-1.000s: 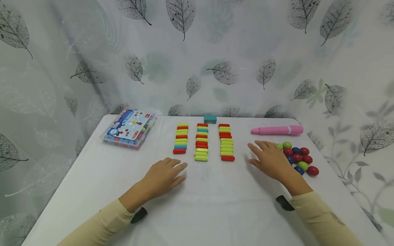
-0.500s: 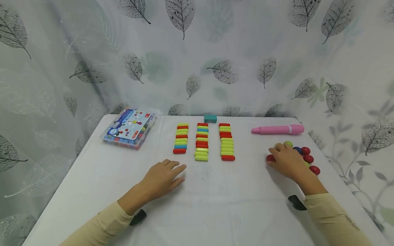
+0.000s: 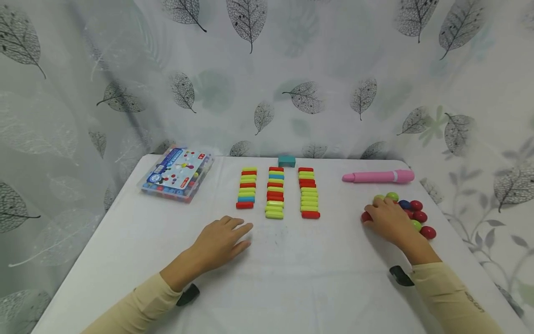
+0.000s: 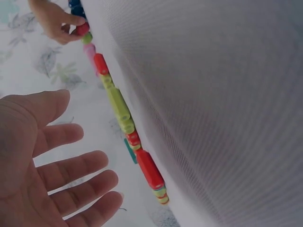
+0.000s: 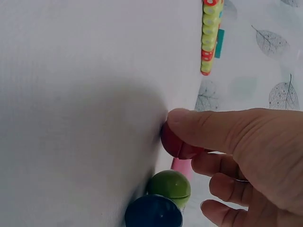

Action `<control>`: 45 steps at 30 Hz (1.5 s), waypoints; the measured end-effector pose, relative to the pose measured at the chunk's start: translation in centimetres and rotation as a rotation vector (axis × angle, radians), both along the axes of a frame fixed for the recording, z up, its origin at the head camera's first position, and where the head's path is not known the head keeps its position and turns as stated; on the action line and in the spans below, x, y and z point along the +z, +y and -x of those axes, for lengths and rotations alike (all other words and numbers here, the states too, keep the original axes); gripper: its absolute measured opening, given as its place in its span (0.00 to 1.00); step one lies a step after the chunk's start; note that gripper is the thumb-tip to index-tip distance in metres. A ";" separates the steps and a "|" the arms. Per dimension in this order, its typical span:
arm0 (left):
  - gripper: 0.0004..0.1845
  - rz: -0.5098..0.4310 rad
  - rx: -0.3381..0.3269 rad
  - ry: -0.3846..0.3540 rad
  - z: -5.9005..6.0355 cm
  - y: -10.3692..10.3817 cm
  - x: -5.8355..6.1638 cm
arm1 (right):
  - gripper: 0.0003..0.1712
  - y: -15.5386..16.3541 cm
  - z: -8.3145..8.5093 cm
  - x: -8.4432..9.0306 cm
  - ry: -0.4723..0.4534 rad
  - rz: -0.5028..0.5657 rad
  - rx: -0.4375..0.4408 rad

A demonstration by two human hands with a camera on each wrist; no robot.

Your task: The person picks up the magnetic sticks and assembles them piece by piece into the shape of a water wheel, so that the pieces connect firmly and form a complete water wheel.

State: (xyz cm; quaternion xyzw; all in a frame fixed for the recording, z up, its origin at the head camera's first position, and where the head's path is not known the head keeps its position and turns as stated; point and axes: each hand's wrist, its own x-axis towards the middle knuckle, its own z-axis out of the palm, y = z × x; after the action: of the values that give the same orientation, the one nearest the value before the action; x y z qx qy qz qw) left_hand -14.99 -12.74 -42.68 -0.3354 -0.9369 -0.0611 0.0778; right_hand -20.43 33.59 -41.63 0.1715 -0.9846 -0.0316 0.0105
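Surface: a white-covered surface (image 3: 292, 273) is carrying everything; it is running back to a pale curtain (image 3: 267, 69) printed with grey leaves, which is closing off the room behind and at both sides.
Right hand: the right hand (image 3: 388, 221) is resting at the near left edge of a heap of balls (image 3: 410, 214), its grip clamped on a red ball (image 3: 365, 216), thumb and fingers pinching it against the surface.
Left hand: the left hand (image 3: 221, 241) is lying flat on the surface near the front of the rows, its grip apart, fingers straight, holding nothing.
Rows: three rows of coloured bars (image 3: 276, 192) are lying side by side mid-surface, with a teal block (image 3: 286, 161) just behind the middle row.
Other things: a pink pen (image 3: 377, 176) is lying behind the heap of balls; a clear plastic box (image 3: 177, 174) is sitting at the back left.
Right wrist view only: the thumb is pressing on the red ball (image 5: 177, 144), with a green ball (image 5: 169, 183) and a blue ball (image 5: 154, 211) just beside it.
Left wrist view only: the open palm (image 4: 33, 161) is showing, fingers spread.
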 end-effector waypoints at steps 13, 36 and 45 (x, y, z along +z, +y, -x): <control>0.27 0.003 0.016 -0.040 -0.1 0.1 -0.3 | 0.21 -3.6 -1.5 -0.4 -0.015 0.118 0.083; 0.27 -0.023 0.051 -0.070 1.2 0.3 0.3 | 0.25 -11.7 -4.2 -0.2 -0.170 0.168 0.235; 0.25 -0.033 0.135 -0.087 4.0 0.3 0.1 | 0.26 -14.2 -5.4 -0.4 -0.196 0.166 0.352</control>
State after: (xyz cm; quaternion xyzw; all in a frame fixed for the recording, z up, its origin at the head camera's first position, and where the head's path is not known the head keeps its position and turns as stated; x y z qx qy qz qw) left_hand -18.95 -12.42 -42.55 -0.2672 -0.9587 -0.0858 0.0464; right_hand -15.04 19.40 -42.05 0.3414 -0.9351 0.0687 -0.0656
